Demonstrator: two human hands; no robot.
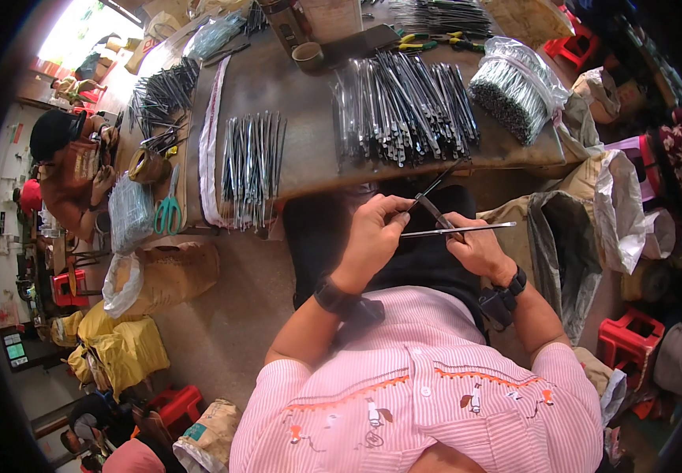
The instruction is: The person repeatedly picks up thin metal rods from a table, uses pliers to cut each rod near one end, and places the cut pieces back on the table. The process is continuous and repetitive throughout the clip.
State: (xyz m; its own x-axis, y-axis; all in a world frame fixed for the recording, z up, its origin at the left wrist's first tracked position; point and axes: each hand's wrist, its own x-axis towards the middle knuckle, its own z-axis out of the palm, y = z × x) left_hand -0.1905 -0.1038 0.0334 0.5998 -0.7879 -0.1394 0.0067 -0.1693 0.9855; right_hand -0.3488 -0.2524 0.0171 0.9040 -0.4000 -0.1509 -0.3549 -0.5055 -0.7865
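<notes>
Over my lap, both hands work on thin, narrow metal pieces. My left hand (374, 236) is closed, thumb and forefinger pinched where a flat grey metal piece (434, 210) meets a dark rod (440, 179) pointing up toward the table edge. Closed round the lower end of the flat piece is my right hand (479, 251). A long shiny metal strip (487, 228) lies crosswise from beside my left fingers, past my right fingers, and sticks out to the right. How the pieces join is hidden by my fingers.
The brown table (309, 102) ahead carries a large pile of metal strips (408, 110), a smaller pile (252, 162) and a plastic-wrapped bundle (518, 87). Green-handled scissors (169, 213) lie left. A person (72, 169) sits at far left. Open sacks (566, 244) stand right.
</notes>
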